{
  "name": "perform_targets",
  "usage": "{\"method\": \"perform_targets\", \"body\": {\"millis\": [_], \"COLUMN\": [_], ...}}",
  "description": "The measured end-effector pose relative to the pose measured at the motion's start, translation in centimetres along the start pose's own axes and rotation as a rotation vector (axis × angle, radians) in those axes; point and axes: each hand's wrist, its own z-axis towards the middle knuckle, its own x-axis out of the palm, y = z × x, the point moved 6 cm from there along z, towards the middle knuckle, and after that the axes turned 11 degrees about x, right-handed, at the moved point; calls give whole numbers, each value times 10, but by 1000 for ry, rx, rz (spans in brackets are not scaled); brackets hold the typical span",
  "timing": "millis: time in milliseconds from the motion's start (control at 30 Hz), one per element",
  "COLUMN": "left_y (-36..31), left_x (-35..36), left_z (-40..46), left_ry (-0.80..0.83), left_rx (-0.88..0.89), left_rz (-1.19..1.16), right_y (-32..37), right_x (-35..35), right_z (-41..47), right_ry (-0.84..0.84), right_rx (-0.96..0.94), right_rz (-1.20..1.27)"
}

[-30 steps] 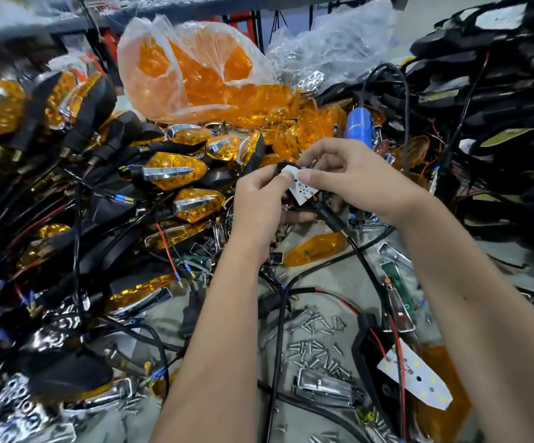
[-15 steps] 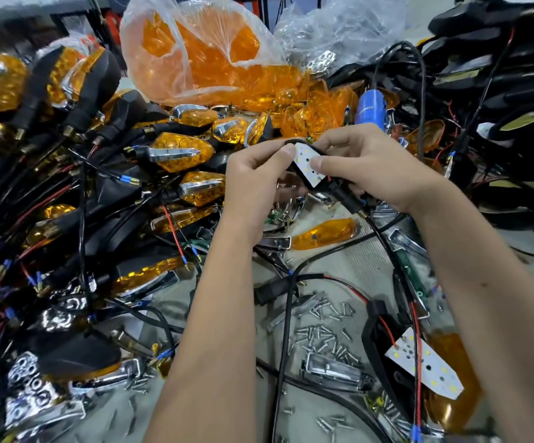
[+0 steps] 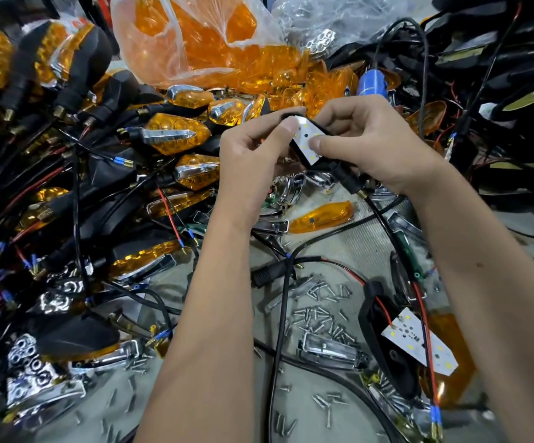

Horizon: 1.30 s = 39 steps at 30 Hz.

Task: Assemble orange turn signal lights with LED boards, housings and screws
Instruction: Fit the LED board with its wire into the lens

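Note:
Both hands hold a black housing [image 3: 339, 166] with a white LED board [image 3: 307, 143] lying in it, raised above the bench. My left hand [image 3: 252, 161] grips the housing's far end, thumb on the board's top corner. My right hand [image 3: 377, 145] grips the stem side, thumb pressing the board's right edge. A black cable [image 3: 383, 219] hangs down from the housing. A second black housing [image 3: 387, 346] with a loose white LED board [image 3: 419, 343] on a red wire lies at the lower right. Several screws [image 3: 320, 314] are scattered on the bench.
Finished orange signal lights [image 3: 176, 132] with wires are heaped at the left. A plastic bag of orange lenses [image 3: 195, 43] stands at the back. One loose orange lens [image 3: 320, 215] lies below the hands. Chrome reflectors [image 3: 329, 350] and a blue-handled tool [image 3: 372, 83] lie around. Black parts pile up on the right.
Both hands stay on the housing and board. My right thumb has slid onto the board's right edge, and the board now faces up more squarely.

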Motion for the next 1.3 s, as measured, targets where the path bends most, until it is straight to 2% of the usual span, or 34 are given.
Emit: {"method": "perform_targets", "body": {"millis": [667,867,933,1000,1167,1300], "left_y": [-1,-1,0,0,-4,-3], "left_x": [-1,-25,-33,-34,-18,-17], "left_z": [3,4,4,7,6,6], "left_ry": [17,-268,-308,-258,39,35], "left_rx": [46,20,-6,-22,28,35], "left_rz": [-54,-134,-183,-192,-32,-27], "right_y": [2,1,0,0,-1,-2], "right_x": [3,2,2,2,4,5], "right_z": [1,1,1,2,3,5], "right_ry": [6,-5,-22,-35,-33,-25], "right_rx": [-43,-35,-36,-42,-55,-61], "right_rz": [58,112,118,98,49,53]}}
